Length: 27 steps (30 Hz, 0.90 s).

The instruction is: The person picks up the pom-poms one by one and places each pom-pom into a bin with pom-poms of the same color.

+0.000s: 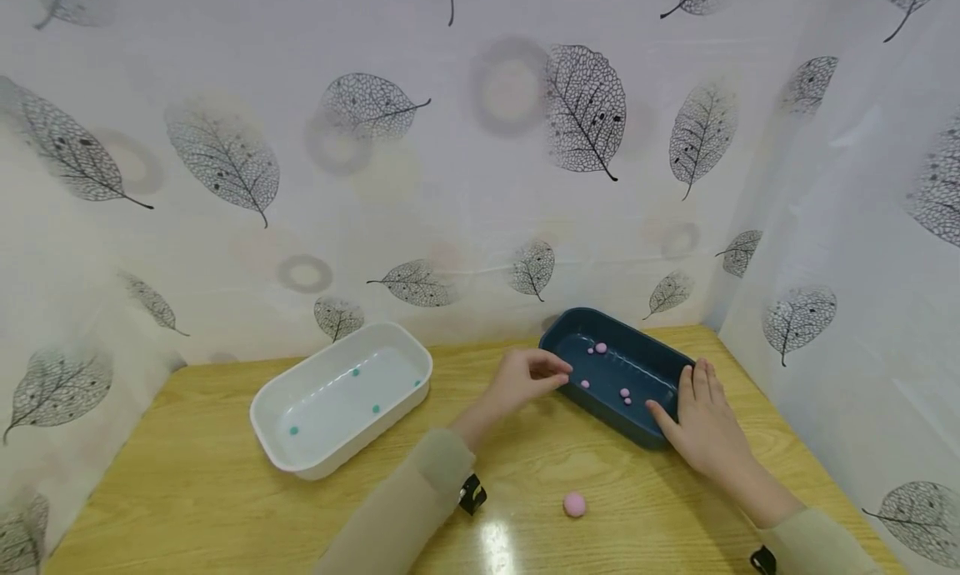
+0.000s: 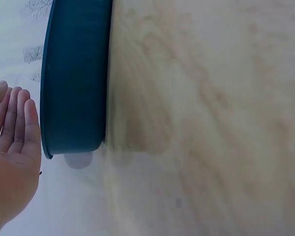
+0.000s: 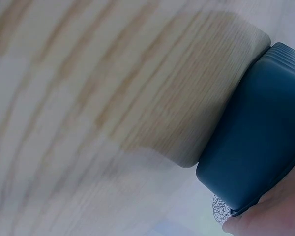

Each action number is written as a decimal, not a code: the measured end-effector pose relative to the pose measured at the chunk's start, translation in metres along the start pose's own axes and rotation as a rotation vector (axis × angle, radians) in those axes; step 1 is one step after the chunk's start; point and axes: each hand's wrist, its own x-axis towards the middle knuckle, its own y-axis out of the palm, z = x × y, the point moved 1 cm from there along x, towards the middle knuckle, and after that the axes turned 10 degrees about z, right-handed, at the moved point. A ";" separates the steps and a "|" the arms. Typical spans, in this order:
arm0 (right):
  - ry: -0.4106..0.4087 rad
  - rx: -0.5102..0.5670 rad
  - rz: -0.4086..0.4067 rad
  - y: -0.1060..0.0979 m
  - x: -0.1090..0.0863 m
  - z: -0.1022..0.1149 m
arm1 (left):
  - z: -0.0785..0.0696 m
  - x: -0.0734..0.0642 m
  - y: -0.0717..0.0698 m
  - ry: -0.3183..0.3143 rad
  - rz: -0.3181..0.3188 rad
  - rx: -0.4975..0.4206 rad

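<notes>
A dark blue oblong container [image 1: 611,412] stands at the right, with several small pink balls [image 1: 601,348] inside. My left hand [image 1: 528,379] is at its left end, thumb and fingertips close together by the rim. In the left wrist view the fingers [image 2: 17,123] look nearly straight, and no held thing shows. My right hand [image 1: 705,425] rests on the container's right near corner, fingers extended over the end rim and thumb across the near rim. Part of that hand [image 3: 270,214] shows along the rim in the right wrist view. A larger pink ball [image 1: 574,504] lies on the table between the forearms.
A white oblong container [image 1: 341,450] stands at the left with several small green balls [image 1: 356,373] in it. The wooden table [image 1: 187,475] backs onto a white leaf-patterned curtain [image 1: 450,183], which also hangs at both sides.
</notes>
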 end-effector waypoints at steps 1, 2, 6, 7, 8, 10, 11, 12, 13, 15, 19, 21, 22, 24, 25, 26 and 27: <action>0.000 0.002 0.001 0.000 0.000 0.000 | 0.001 -0.002 0.002 -0.003 0.008 -0.004; 0.000 0.004 0.002 0.000 0.000 0.000 | 0.002 -0.004 0.004 -0.006 0.017 -0.009; 0.003 0.006 0.008 -0.001 0.000 0.000 | 0.007 -0.012 0.012 -0.015 0.041 -0.027; 0.004 0.008 0.010 -0.001 0.000 0.001 | 0.008 -0.014 0.013 -0.017 0.046 -0.032; 0.006 0.007 0.010 -0.001 0.000 0.001 | 0.009 -0.015 0.015 -0.016 0.048 -0.036; 0.007 0.006 0.010 -0.002 0.000 0.001 | 0.010 -0.018 0.018 -0.024 0.055 -0.038; 0.007 0.006 0.010 -0.002 0.000 0.001 | 0.010 -0.020 0.019 -0.027 0.057 -0.039; 0.007 0.005 0.009 -0.002 0.000 0.001 | 0.010 -0.021 0.020 -0.034 0.061 -0.036; 0.006 0.004 0.008 -0.002 0.000 0.001 | 0.010 -0.023 0.021 -0.038 0.065 -0.047; 0.005 0.000 0.007 -0.002 0.000 0.001 | 0.010 -0.026 0.022 -0.049 0.077 -0.055; 0.005 -0.004 0.008 -0.002 0.000 0.001 | 0.011 -0.033 0.027 -0.073 0.119 -0.085; 0.005 -0.004 0.008 -0.002 0.000 0.001 | 0.012 -0.037 0.030 -0.085 0.149 -0.101; 0.005 -0.003 0.008 -0.002 0.000 0.001 | 0.012 -0.039 0.031 -0.091 0.166 -0.115; 0.004 -0.003 0.007 -0.002 0.000 0.001 | 0.013 -0.042 0.035 -0.098 0.197 -0.139; 0.004 -0.004 0.007 -0.002 0.000 0.001 | 0.013 -0.044 0.036 -0.096 0.211 -0.146; 0.004 -0.004 0.006 -0.002 -0.001 0.001 | 0.013 -0.045 0.038 -0.096 0.226 -0.157; 0.004 -0.004 0.006 -0.002 -0.001 0.002 | 0.013 -0.046 0.040 -0.098 0.242 -0.163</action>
